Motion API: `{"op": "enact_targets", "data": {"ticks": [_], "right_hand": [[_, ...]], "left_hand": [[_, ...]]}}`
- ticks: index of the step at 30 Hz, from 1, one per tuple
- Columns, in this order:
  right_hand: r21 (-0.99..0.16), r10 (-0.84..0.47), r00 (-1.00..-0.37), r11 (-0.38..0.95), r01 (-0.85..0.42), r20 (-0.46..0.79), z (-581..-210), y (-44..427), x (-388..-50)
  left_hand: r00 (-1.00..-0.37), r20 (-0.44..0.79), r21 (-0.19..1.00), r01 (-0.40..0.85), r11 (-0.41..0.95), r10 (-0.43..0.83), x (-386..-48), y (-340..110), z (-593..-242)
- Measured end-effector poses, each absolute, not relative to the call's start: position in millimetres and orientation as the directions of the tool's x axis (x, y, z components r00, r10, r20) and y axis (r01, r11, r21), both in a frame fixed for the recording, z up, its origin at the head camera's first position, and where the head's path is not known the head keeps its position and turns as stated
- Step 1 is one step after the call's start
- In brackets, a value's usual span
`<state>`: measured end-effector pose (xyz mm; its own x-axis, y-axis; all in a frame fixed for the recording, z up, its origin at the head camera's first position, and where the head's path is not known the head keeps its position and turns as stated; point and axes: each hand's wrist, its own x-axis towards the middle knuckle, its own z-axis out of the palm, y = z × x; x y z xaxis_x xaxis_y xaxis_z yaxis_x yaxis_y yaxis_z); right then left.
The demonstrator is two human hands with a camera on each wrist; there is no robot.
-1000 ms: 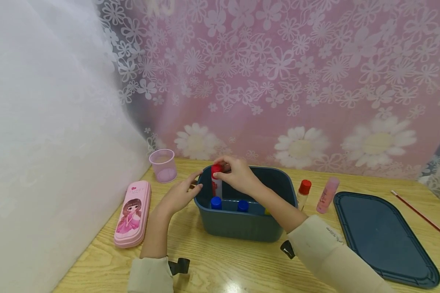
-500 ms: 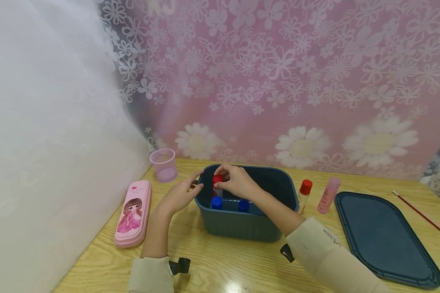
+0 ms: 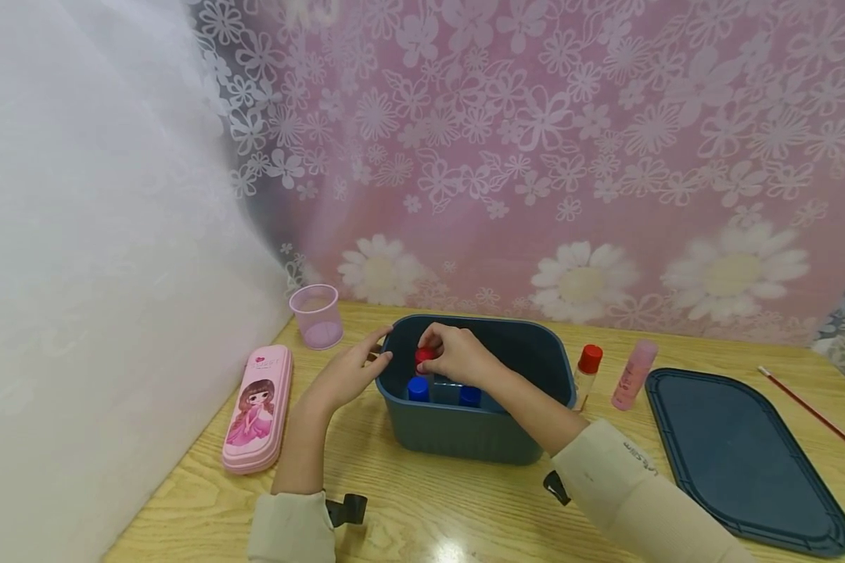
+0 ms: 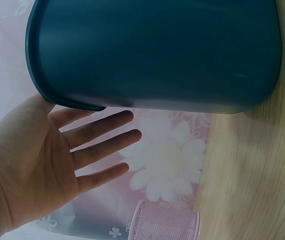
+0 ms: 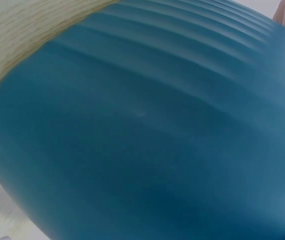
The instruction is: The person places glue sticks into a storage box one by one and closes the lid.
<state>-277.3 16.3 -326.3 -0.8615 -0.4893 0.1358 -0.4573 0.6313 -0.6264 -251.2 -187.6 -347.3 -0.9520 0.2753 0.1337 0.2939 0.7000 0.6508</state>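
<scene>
My right hand [image 3: 458, 353] reaches into a dark teal plastic box [image 3: 465, 434] and pinches the red cap of a red-capped tube [image 3: 425, 360]. The tube's body is mostly hidden inside the box. Two blue caps [image 3: 418, 389] show nearer the box's front wall. At the box's left end, my left hand [image 3: 348, 375] touches the rim. In the left wrist view the left hand [image 4: 47, 160] has its fingers stretched out beside the box [image 4: 157, 55], the thumb hidden at the rim. The box wall [image 5: 147, 130] fills the right wrist view, hiding the right hand.
Left of the box are a pink pencil case [image 3: 259, 410] and a translucent pink cup [image 3: 318, 317]. To its right stand a red-capped clear bottle [image 3: 587, 375] and a pink tube [image 3: 634, 377]. A dark lid [image 3: 746, 457] and a red pencil [image 3: 813, 410] lie farther right.
My right hand has lowered the red-capped tube deeper into the box, so its white body has dropped out of sight. My left hand has stayed at the rim.
</scene>
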Motion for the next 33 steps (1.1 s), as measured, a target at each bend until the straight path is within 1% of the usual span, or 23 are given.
{"op": "enact_targets", "data": {"ticks": [16, 22, 28, 33], "right_hand": [[-0.599, -0.519, -0.845, 0.638, -0.485, 0.13, -331.1, 16.3, -279.8], [-0.607, -0.537, -0.835, 0.626, -0.49, 0.121, -331.3, 16.4, -279.5], [-0.629, -0.557, -0.823, 0.601, -0.492, 0.111, -321.4, 24.3, -278.7], [-0.648, -0.56, -0.823, 0.593, -0.479, 0.096, -305.4, 43.3, -278.3]], "left_hand": [[-0.951, 0.13, 0.657, 0.294, 0.694, 0.281, -251.5, -188.3, -347.4], [-0.951, 0.131, 0.652, 0.295, 0.699, 0.279, -251.0, -188.3, -347.6], [-0.952, 0.131, 0.65, 0.294, 0.701, 0.278, -250.6, -186.9, -346.7], [-0.952, 0.133, 0.651, 0.293, 0.7, 0.274, -250.4, -186.6, -346.1]]}}
